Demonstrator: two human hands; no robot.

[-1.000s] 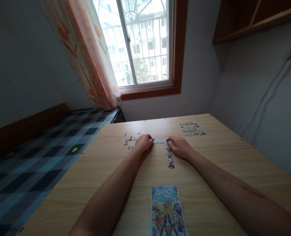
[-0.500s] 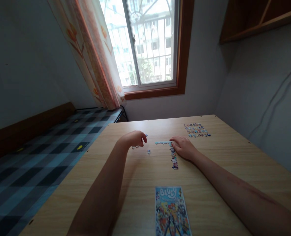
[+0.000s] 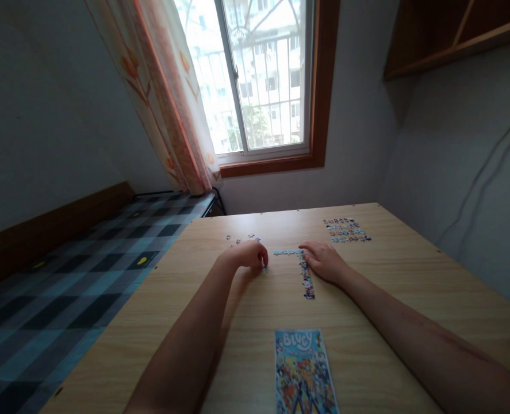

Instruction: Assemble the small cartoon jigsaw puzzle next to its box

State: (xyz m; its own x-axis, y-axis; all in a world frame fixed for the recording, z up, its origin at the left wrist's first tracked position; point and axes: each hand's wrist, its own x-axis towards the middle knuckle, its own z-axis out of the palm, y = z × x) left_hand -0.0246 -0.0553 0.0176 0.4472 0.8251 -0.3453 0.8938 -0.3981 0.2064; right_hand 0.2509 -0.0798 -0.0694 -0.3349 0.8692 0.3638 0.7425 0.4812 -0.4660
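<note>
My left hand (image 3: 251,254) is lowered to the table left of the joined puzzle strip, its fingers curled down and closed on a small jigsaw puzzle piece (image 3: 264,269), mostly hidden under the fingertips. My right hand (image 3: 322,260) lies flat, fingers stretched out and touching the corner of an L-shaped strip of joined puzzle pieces (image 3: 306,277). One arm of that strip, light blue, runs left from the corner; the other, multicoloured, comes toward me. Behind my left hand lie several loose puzzle pieces (image 3: 251,235).
Rows of puzzle pieces (image 3: 345,230) lie at the table's far right. A colourful Bluey picture sheet (image 3: 304,368) lies near me on the wooden table (image 3: 379,322). A bed with a checked cover (image 3: 86,270) adjoins the table's left side; a window (image 3: 267,80) is ahead.
My left hand has moved right and down, from above the table onto the single puzzle piece. Loose pieces behind it have come into view. My right hand stays on the strip.
</note>
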